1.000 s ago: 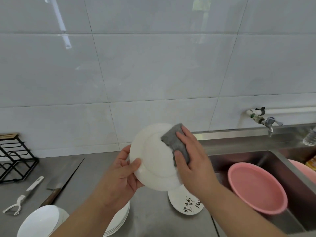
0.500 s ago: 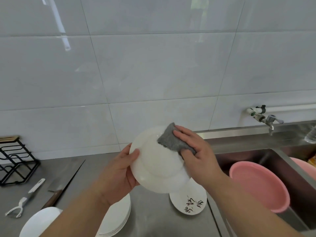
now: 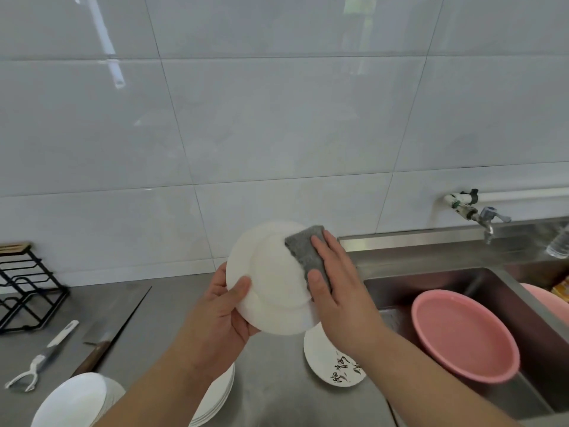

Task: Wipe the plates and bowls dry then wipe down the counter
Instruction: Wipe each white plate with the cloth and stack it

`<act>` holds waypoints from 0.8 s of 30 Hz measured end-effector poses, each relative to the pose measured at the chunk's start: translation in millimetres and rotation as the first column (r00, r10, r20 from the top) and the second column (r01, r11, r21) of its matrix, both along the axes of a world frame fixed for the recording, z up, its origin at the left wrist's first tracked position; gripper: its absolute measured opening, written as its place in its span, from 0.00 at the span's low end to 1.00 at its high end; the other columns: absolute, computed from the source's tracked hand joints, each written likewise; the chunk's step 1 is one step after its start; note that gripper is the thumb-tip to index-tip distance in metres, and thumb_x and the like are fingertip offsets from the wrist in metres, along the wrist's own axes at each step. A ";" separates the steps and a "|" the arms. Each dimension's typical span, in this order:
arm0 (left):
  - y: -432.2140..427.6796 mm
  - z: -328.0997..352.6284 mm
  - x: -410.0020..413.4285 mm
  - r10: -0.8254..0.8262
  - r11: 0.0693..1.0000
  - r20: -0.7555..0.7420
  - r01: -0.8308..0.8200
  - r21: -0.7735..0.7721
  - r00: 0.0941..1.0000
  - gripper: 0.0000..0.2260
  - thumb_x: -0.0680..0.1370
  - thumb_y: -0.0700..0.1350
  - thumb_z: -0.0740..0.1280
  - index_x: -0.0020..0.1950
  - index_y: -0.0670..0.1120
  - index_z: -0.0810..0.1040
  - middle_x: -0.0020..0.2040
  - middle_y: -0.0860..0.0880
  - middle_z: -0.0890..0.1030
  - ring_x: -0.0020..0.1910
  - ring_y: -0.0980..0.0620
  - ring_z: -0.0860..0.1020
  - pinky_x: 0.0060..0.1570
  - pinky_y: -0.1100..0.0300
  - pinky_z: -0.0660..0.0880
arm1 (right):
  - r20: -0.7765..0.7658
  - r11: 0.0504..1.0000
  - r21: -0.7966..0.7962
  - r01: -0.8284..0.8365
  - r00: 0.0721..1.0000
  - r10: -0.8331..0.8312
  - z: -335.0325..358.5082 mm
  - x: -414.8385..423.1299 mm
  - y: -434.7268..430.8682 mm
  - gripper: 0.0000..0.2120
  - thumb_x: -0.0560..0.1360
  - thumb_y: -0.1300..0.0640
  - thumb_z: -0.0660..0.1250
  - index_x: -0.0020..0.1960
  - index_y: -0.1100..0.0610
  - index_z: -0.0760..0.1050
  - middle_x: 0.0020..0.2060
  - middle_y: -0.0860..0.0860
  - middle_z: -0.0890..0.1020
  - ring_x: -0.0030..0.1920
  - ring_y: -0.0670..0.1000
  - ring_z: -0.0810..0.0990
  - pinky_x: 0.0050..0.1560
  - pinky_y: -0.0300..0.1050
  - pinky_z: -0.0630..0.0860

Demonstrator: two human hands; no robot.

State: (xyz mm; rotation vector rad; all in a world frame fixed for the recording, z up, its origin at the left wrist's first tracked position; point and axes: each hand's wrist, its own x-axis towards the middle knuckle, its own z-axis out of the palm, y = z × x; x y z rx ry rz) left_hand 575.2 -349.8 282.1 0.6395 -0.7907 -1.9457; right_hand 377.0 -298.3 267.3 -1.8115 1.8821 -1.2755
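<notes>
Since half a second ago my right hand (image 3: 335,288) has swung round with the cloth (image 3: 303,251). Fingers that lay across the top rim now point up along the right side of the plate (image 3: 274,282). My left hand (image 3: 221,312) pinches the left rim, thumb in front, fingers behind; the right lies flat, pressing the cloth on. I hold the plate in the air over the counter (image 3: 277,396), just left of the sink (image 3: 446,282) — tilted, face toward me; being round, it has no long axis. I'd keep flat pressure, sweep the whole ring, then turn it in my left grip.
</notes>
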 end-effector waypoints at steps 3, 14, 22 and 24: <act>0.8 4.1 -7.7 0.034 0.999 -0.044 -0.035 -0.026 0.998 0.20 0.79 0.41 0.62 0.71 0.50 0.73 0.66 0.46 0.82 0.60 0.46 0.84 0.45 0.47 0.84 | 0.129 0.998 -0.062 -0.009 0.991 0.017 0.7 11.8 1.9 0.36 0.80 0.31 0.53 0.84 0.45 0.54 0.83 0.35 0.48 0.81 0.35 0.47 0.79 0.34 0.50; -11.8 2.2 15.4 -0.199 0.980 0.152 0.199 0.013 0.968 0.19 0.80 0.44 0.68 0.72 0.50 0.75 0.68 0.44 0.81 0.61 0.42 0.82 0.47 0.43 0.83 | 0.282 0.981 -0.155 -0.119 0.946 0.159 4.8 -18.6 -13.0 0.24 0.80 0.43 0.61 0.70 0.54 0.79 0.73 0.43 0.76 0.74 0.39 0.71 0.73 0.33 0.66; -1.4 -10.0 5.2 -0.034 0.999 0.070 0.034 -0.008 0.997 0.21 0.78 0.40 0.63 0.72 0.47 0.72 0.67 0.43 0.81 0.61 0.41 0.82 0.47 0.41 0.84 | 0.108 0.998 -0.001 -0.066 0.992 0.066 -38.9 24.6 26.1 0.38 0.81 0.30 0.49 0.85 0.49 0.47 0.84 0.39 0.44 0.83 0.41 0.45 0.81 0.40 0.48; 0.5 -10.3 3.4 -0.009 1.000 0.083 0.011 -0.025 0.997 0.21 0.78 0.41 0.64 0.72 0.46 0.71 0.67 0.42 0.81 0.64 0.39 0.81 0.48 0.40 0.83 | 0.108 0.997 0.029 -0.072 0.992 0.068 -47.4 41.2 36.8 0.40 0.81 0.30 0.48 0.84 0.49 0.41 0.82 0.39 0.36 0.82 0.40 0.40 0.80 0.40 0.47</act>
